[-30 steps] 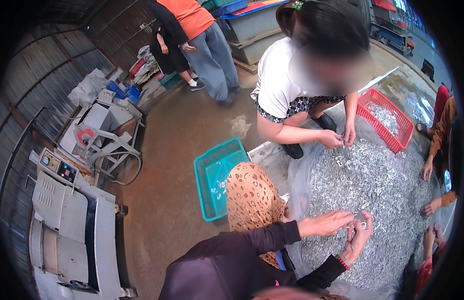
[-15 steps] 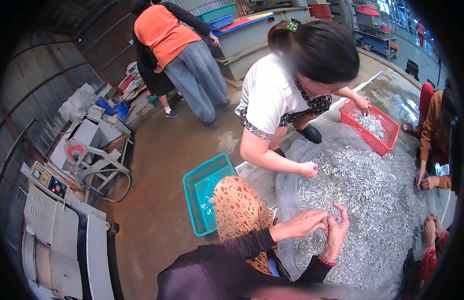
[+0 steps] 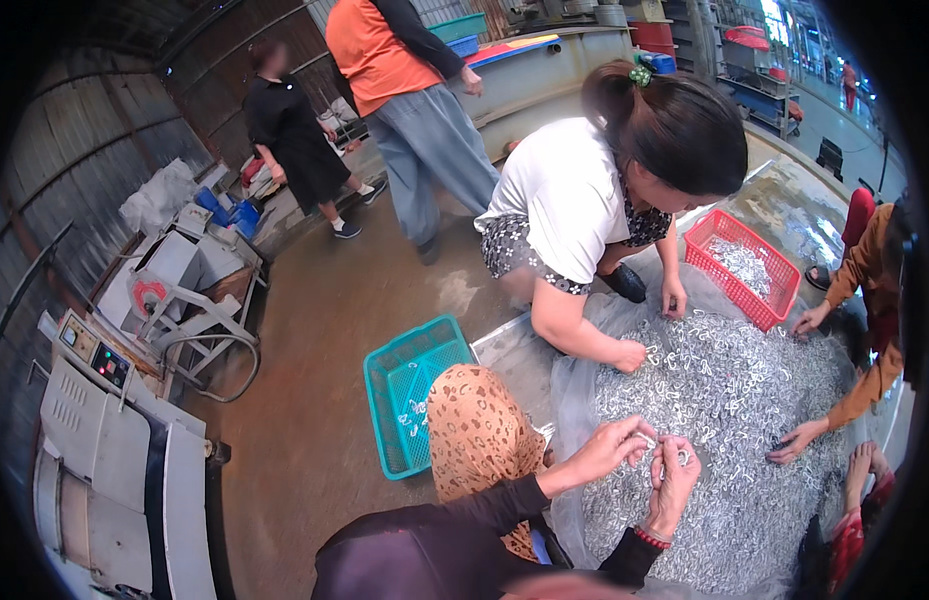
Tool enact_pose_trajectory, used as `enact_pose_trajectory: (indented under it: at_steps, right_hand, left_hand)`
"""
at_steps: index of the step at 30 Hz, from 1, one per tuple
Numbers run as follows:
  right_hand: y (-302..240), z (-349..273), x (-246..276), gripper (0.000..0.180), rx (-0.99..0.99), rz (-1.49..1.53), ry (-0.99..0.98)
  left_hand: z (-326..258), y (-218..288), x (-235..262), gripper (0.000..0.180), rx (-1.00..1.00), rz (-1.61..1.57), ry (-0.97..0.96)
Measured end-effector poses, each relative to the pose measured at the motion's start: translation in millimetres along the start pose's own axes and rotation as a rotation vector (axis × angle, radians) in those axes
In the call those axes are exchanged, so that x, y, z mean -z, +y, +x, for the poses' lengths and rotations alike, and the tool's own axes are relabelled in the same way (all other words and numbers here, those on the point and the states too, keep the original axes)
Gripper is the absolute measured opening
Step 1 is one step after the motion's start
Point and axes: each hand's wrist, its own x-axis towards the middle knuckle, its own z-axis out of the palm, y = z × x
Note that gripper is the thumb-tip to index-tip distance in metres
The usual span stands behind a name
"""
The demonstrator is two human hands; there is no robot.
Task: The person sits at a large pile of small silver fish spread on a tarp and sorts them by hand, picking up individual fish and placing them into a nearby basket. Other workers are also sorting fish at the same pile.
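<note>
Few pieces (image 3: 418,408) are gathered in the teal basket (image 3: 398,368), more in the red basket (image 3: 723,287) at the sheet's (image 3: 573,420) far edge; most are apparently left in the pile (image 3: 725,420). Pieces appear pinched by the left hand (image 3: 608,447) and right hand (image 3: 673,488), above the pile's left edge.

grey cabinet machine (image 3: 95,430), left | white plastic bag (image 3: 157,197) beside blue containers (image 3: 247,217) | corrugated metal wall (image 3: 70,140) | red drum (image 3: 653,38), back

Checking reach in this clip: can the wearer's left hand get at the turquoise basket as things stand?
Probably not directly: a co-worker's spotted headscarf lies between the left hand and the turquoise basket, and that hand seems to pinch a small piece.
</note>
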Motion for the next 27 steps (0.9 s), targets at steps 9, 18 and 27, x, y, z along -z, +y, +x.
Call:
enact_pose_trajectory:
  at_steps: [9,18,27]
  right_hand:
    - [-21,-9,18,0.005,0.401,-0.199,0.096]
    - [-38,-21,42,0.004,0.347,-0.224,0.134]
    - [-39,-27,33,0.005,0.519,-0.394,0.213]
  left_hand:
    - [16,8,-21,0.022,0.244,-0.414,-0.07]
    - [21,6,-36,0.022,0.449,-0.334,-0.362]
    - [11,33,-57,0.022,0.377,-0.211,-0.163]
